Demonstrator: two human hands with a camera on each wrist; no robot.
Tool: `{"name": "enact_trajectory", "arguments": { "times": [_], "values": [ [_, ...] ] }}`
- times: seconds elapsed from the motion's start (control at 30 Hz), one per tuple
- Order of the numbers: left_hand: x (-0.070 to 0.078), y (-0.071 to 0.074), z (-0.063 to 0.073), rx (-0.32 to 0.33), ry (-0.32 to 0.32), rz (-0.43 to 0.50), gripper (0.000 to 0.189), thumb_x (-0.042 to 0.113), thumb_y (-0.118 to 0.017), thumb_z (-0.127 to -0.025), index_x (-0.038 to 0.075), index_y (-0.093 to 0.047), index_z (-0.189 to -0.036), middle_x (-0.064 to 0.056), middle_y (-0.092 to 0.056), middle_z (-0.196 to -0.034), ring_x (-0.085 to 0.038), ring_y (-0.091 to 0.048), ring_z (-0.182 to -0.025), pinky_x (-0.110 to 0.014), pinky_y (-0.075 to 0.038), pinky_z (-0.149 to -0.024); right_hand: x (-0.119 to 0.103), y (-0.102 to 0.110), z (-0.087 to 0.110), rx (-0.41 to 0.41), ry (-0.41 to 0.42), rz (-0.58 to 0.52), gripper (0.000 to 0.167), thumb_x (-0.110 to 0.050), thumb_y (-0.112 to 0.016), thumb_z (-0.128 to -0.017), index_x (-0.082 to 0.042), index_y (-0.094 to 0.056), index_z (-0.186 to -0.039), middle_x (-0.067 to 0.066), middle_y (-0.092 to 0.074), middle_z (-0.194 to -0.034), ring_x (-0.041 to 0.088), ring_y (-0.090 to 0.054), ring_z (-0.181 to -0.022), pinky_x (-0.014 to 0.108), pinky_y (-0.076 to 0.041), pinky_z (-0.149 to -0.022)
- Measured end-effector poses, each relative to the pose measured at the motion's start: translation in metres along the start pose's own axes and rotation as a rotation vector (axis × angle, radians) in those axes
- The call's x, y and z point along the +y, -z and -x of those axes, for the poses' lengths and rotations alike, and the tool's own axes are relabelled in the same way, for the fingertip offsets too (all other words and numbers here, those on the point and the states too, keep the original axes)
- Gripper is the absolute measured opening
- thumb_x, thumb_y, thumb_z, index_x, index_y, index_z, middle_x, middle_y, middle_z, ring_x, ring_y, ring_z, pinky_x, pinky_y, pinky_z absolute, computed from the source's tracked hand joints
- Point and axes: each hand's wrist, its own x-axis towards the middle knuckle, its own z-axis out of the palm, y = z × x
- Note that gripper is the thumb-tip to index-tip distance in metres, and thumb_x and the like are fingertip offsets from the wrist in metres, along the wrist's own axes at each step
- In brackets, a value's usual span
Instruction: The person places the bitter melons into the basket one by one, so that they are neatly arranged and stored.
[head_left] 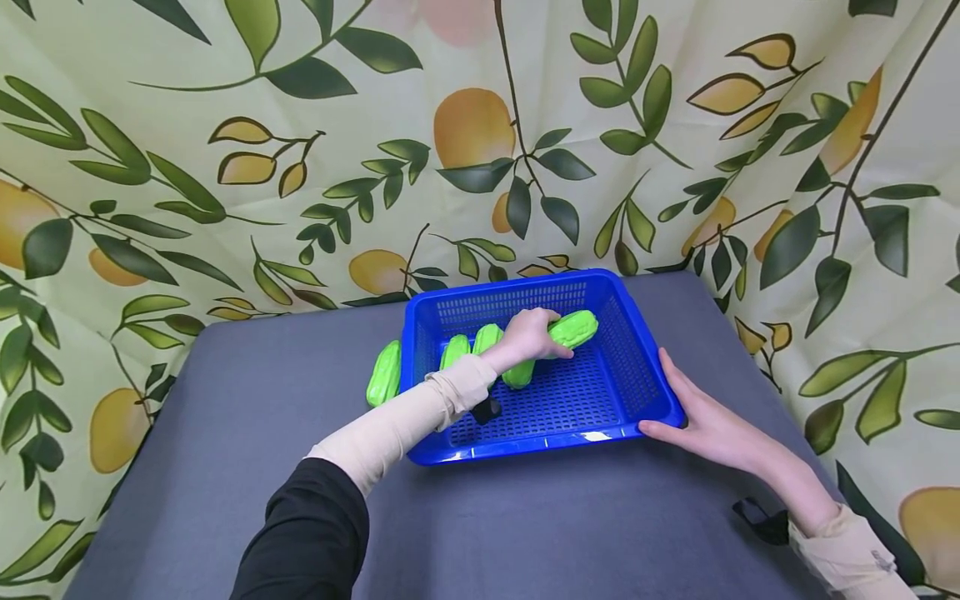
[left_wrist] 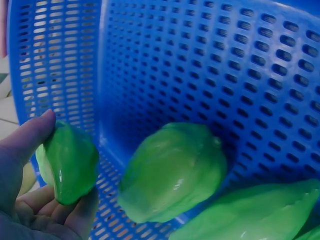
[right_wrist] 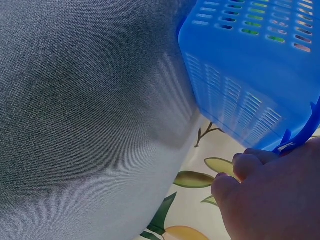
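My left hand (head_left: 527,335) reaches into the blue plastic basket (head_left: 517,454) and holds a bright green, ridged gourd (head_left: 576,328) over its right half. In the left wrist view, thumb and fingers pinch this gourd (left_wrist: 70,162) from both sides, near the perforated wall. Several similar gourds (head_left: 454,350) lie in the basket's left half, partly hidden by the hand and forearm. One of them (left_wrist: 175,172) is close to the held one. My right hand (head_left: 708,421) grips the basket's rim at the front right corner, thumb at the front and fingers along the right side.
Another green gourd (head_left: 385,373) lies on the grey-covered table (head_left: 292,400), just outside the basket's left wall. Behind and beside the table hangs a curtain (head_left: 315,233) printed with leaves and fruit.
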Motion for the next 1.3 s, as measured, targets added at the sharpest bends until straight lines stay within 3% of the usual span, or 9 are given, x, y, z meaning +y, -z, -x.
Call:
{"name": "enact_trajectory", "arguments": {
  "times": [0.27,0.57,0.83,0.97,1.17,1.3],
  "values": [
    [-0.002,-0.012,-0.003,-0.024,-0.018,-0.098,0.057,0.037,-0.08,-0.074,0.011,-0.064,-0.122,-0.001,-0.069,-0.104,-0.017,-0.062,-0.089,-0.028,-0.049,-0.075,-0.001,0.001,-0.001,-0.003,-0.009,0.002,0.104,-0.038,-0.065,-0.089,-0.016,0.016,-0.151,0.027,0.005,-0.157,0.057,-0.013,-0.137,0.073,-0.025,-0.099],
    [0.0,-0.018,-0.002,-0.054,-0.008,-0.077,0.07,0.034,-0.079,-0.076,0.016,-0.051,-0.138,-0.004,-0.062,-0.129,-0.021,-0.061,-0.109,-0.032,-0.051,-0.086,-0.001,0.0,-0.001,-0.007,-0.013,0.001,0.104,-0.038,-0.064,-0.089,-0.016,0.015,-0.151,0.027,0.005,-0.157,0.057,-0.013,-0.137,0.073,-0.025,-0.099],
    [0.001,-0.021,-0.003,-0.056,-0.025,-0.138,0.065,0.036,-0.078,-0.077,0.019,-0.054,-0.135,-0.001,-0.062,-0.13,-0.019,-0.062,-0.109,-0.032,-0.051,-0.085,-0.002,0.001,-0.001,-0.007,-0.014,-0.003,0.103,-0.037,-0.065,-0.089,-0.014,0.015,-0.151,0.026,0.006,-0.157,0.056,-0.012,-0.138,0.073,-0.024,-0.099],
    [0.0,-0.023,-0.003,-0.031,-0.053,-0.19,0.06,0.034,-0.078,-0.076,0.016,-0.059,-0.131,-0.001,-0.067,-0.12,-0.018,-0.064,-0.104,-0.031,-0.052,-0.082,-0.002,0.001,-0.001,-0.007,-0.015,0.001,0.103,-0.037,-0.065,-0.089,-0.015,0.015,-0.151,0.026,0.005,-0.157,0.056,-0.012,-0.138,0.073,-0.024,-0.099],
    [-0.002,-0.025,-0.003,0.001,-0.085,-0.221,0.042,0.033,-0.079,-0.075,0.014,-0.069,-0.11,0.002,-0.068,-0.086,-0.013,-0.059,-0.075,-0.028,-0.048,-0.063,-0.001,0.001,-0.001,-0.005,-0.015,0.001,0.103,-0.037,-0.065,-0.089,-0.016,0.015,-0.151,0.026,0.005,-0.157,0.056,-0.011,-0.138,0.074,-0.024,-0.099],
    [-0.002,-0.026,-0.004,0.01,-0.103,-0.206,0.036,0.033,-0.079,-0.076,0.013,-0.069,-0.104,0.002,-0.066,-0.083,-0.012,-0.056,-0.073,-0.027,-0.046,-0.062,-0.001,0.0,-0.001,-0.006,-0.014,0.001,0.103,-0.037,-0.065,-0.089,-0.015,0.015,-0.151,0.026,0.005,-0.157,0.057,-0.012,-0.137,0.073,-0.025,-0.099]
  ]
}}
